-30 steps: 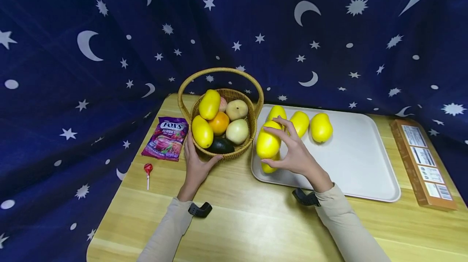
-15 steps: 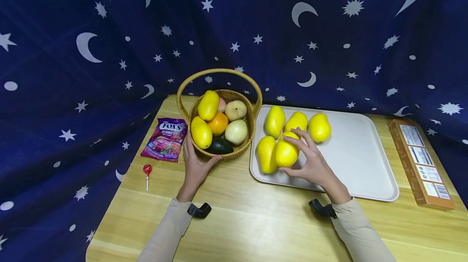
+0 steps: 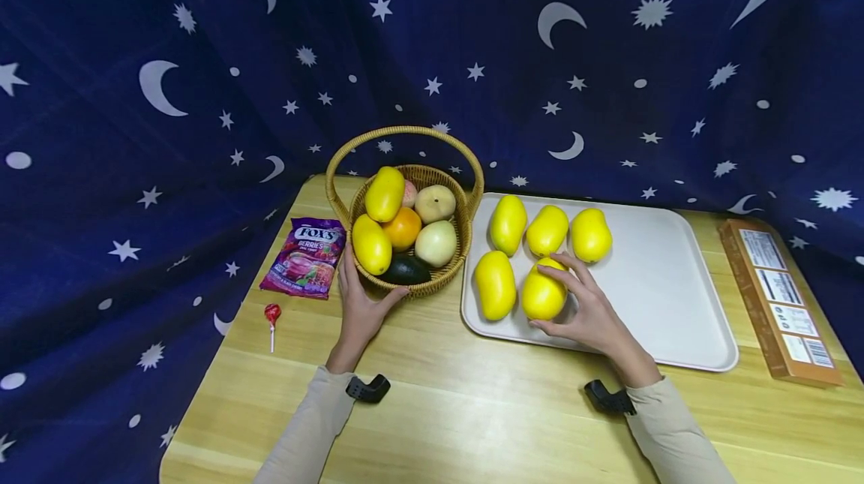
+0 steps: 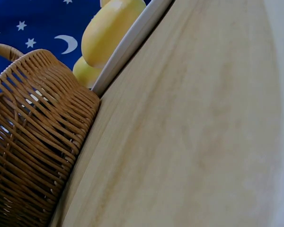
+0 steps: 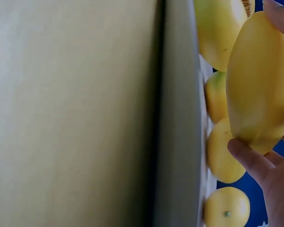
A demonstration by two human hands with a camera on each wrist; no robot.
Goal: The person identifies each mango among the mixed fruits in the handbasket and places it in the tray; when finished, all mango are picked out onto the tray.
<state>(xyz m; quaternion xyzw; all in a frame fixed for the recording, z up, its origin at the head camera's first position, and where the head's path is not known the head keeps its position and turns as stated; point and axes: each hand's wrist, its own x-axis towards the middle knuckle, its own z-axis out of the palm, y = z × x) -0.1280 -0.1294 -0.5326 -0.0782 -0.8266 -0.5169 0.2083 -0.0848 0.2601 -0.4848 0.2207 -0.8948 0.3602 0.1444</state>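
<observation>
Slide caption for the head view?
Left grip against a fruit basket; right grip holding a yellow fruit near four others on a white tray.

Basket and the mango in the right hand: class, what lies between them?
In the head view, a strip of table, the tray's rim and another mango.

Left grip (image 3: 364, 311) spread — right grip (image 3: 589, 310) curled

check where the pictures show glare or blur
Head: mostly sharp, pale sheen on the table; left wrist: table grain soft, basket weave crisper; right wrist: tray rim and table blurred, held mango clearer.
</observation>
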